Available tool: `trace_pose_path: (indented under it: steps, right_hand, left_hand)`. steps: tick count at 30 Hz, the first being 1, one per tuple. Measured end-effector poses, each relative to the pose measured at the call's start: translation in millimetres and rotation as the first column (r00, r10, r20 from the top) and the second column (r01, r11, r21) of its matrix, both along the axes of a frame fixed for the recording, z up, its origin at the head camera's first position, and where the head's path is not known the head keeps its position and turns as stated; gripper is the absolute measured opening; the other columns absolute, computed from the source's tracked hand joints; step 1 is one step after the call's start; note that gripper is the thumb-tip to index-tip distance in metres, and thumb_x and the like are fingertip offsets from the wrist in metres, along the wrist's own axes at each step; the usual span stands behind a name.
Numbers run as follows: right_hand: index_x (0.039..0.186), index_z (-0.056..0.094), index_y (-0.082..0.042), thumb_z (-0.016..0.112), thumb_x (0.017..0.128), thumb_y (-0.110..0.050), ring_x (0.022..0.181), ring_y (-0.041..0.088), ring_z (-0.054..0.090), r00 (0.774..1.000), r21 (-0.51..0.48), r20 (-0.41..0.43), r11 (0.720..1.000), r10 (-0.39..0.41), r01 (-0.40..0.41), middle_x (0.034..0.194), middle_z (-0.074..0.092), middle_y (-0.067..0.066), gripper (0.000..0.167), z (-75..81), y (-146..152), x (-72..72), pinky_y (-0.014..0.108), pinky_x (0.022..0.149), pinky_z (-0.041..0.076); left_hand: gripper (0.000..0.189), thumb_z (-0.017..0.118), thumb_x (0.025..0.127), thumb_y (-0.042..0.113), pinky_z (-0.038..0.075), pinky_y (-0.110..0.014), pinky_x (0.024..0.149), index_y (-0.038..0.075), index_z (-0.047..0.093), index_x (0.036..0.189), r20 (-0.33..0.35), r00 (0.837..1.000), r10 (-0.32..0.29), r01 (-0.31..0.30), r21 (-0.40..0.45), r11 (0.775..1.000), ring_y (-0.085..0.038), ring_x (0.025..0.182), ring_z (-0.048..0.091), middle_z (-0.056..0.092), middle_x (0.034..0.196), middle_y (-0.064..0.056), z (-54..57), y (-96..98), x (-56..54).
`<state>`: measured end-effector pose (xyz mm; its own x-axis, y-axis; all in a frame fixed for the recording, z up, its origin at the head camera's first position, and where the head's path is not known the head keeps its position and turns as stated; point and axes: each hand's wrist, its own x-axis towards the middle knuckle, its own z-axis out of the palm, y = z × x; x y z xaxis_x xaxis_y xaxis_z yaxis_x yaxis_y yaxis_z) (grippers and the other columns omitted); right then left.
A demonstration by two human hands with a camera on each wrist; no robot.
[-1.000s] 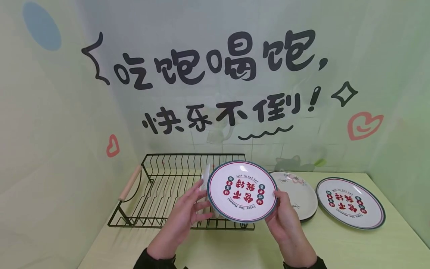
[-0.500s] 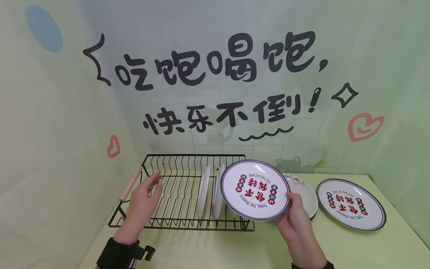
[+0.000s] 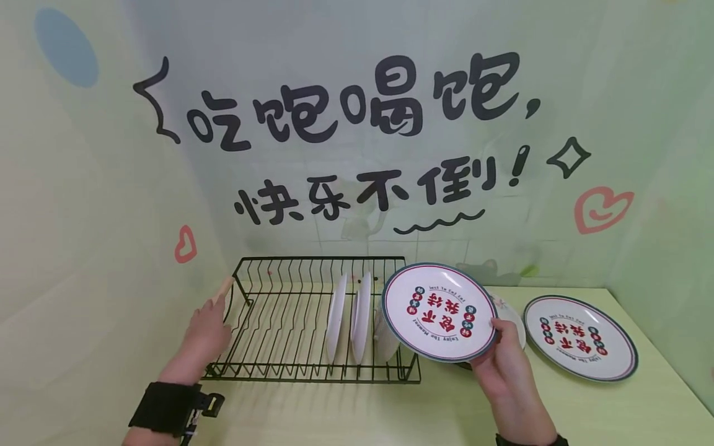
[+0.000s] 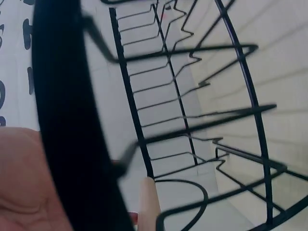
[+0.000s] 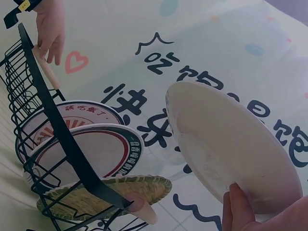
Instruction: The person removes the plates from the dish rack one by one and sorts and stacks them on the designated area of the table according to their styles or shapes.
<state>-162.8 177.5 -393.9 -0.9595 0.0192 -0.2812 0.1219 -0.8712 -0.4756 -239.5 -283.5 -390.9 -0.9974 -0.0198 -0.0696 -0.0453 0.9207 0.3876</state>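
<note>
In the head view my right hand (image 3: 510, 365) pinches the right rim of a round white plate (image 3: 440, 310) with a blue-and-red rim and red lettering, held up with its face toward the camera. The right wrist view shows its plain white underside, the fingertips near the lower edge. My left hand (image 3: 195, 347) is at the left end of a black wire dish rack (image 3: 279, 334). Its fingers and thumb straddle the pale wooden handle (image 5: 45, 70) in the right wrist view. Upright in the rack's right part stand white plates (image 3: 336, 319), partly overlapped by the held plate.
Right of the held plate, a second lettered plate (image 3: 580, 337) lies on the pale table (image 3: 390, 415). A white plate (image 3: 510, 316) is partly hidden behind the held one. In the right wrist view a green-edged, woven-looking round piece (image 5: 144, 190) stands in the rack.
My left hand has left the plate and moved left to the rack's wooden handle. My right hand has carried the plate to the right, so the plates standing in the rack now show.
</note>
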Motion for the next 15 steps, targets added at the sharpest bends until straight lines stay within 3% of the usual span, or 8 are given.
trace_pose_path:
  steps: [3, 6, 10, 13, 14, 15]
  right_hand:
    - [0.149, 0.018, -0.026, 0.023, 0.103, -0.026, 0.113, 0.007, 0.058, 1.0, -0.027, -0.019, 1.0, -0.007, 0.006, 0.11, 0.068, -0.003, 0.046, -1.7, 5, 0.1, 0.024, 0.099, 0.043]
    - [0.148, 0.019, -0.026, 0.025, 0.103, -0.026, 0.111, 0.008, 0.059, 1.0, -0.056, -0.02, 0.998, -0.019, 0.018, 0.109, 0.068, -0.002, 0.046, -3.2, 10, 0.7, 0.025, 0.099, 0.044]
    - [0.145, 0.022, -0.026, 0.028, 0.103, -0.026, 0.108, 0.009, 0.061, 0.999, -0.085, -0.013, 0.996, -0.031, 0.03, 0.108, 0.069, 0.0, 0.043, -4.9, 15, 1.7, 0.026, 0.098, 0.045]
    - [0.145, 0.021, -0.027, 0.03, 0.103, -0.026, 0.108, 0.01, 0.062, 0.999, -0.092, -0.018, 0.995, -0.028, 0.026, 0.108, 0.069, 0.0, 0.043, -6.4, 18, 2.1, 0.026, 0.099, 0.044]
    - [0.145, 0.021, -0.027, 0.031, 0.103, -0.026, 0.108, 0.011, 0.062, 0.999, -0.096, -0.019, 0.995, -0.029, 0.027, 0.108, 0.069, 0.001, 0.044, -6.7, 19, 2.3, 0.026, 0.099, 0.044]
    - [0.146, 0.02, -0.027, 0.032, 0.103, -0.026, 0.108, 0.011, 0.062, 0.999, -0.096, -0.024, 0.995, -0.03, 0.027, 0.108, 0.068, 0.001, 0.045, -7.1, 20, 2.5, 0.026, 0.1, 0.043]
  left_hand:
    - [0.068, 0.044, 0.088, -0.005, 0.045, -0.052, 0.081, -0.018, 0.006, 0.143, 0.038, 0.999, 0.015, -0.018, 0.073, 0.997, -0.055, 0.116, 0.034, 0.015, 0.141, -0.044, 2.1, -7.9, -1.2]
    - [0.068, 0.042, 0.086, -0.01, 0.041, -0.04, 0.069, -0.018, 0.005, 0.143, 0.058, 0.998, 0.004, -0.01, 0.111, 0.994, -0.049, 0.108, 0.039, 0.017, 0.142, -0.043, 5.1, -11.1, -1.8]
    - [0.087, 0.045, 0.082, -0.015, 0.041, -0.039, 0.07, 0.004, -0.004, 0.151, 0.027, 0.998, -0.065, 0.062, 0.072, 0.995, -0.045, 0.099, 0.05, 0.02, 0.142, -0.043, 4.9, -15.2, -3.5]
    - [0.102, 0.048, 0.081, -0.017, 0.042, -0.037, 0.067, 0.023, -0.014, 0.151, -0.004, 0.994, -0.107, 0.107, 0.017, 0.994, -0.041, 0.084, 0.056, 0.026, 0.138, -0.044, 2.0, -19.6, -4.4]
    - [0.104, 0.048, 0.08, -0.018, 0.042, -0.036, 0.065, 0.024, -0.014, 0.151, -0.012, 0.994, -0.112, 0.112, 0.01, 0.994, -0.039, 0.08, 0.056, 0.027, 0.137, -0.044, 0.9, -20.7, -5.0]
    - [0.1, 0.05, 0.08, -0.017, 0.044, -0.038, 0.067, 0.018, -0.01, 0.152, -0.017, 0.995, -0.103, 0.103, -0.005, 0.995, -0.043, 0.087, 0.057, 0.029, 0.136, -0.045, 0.0, -21.7, -5.3]
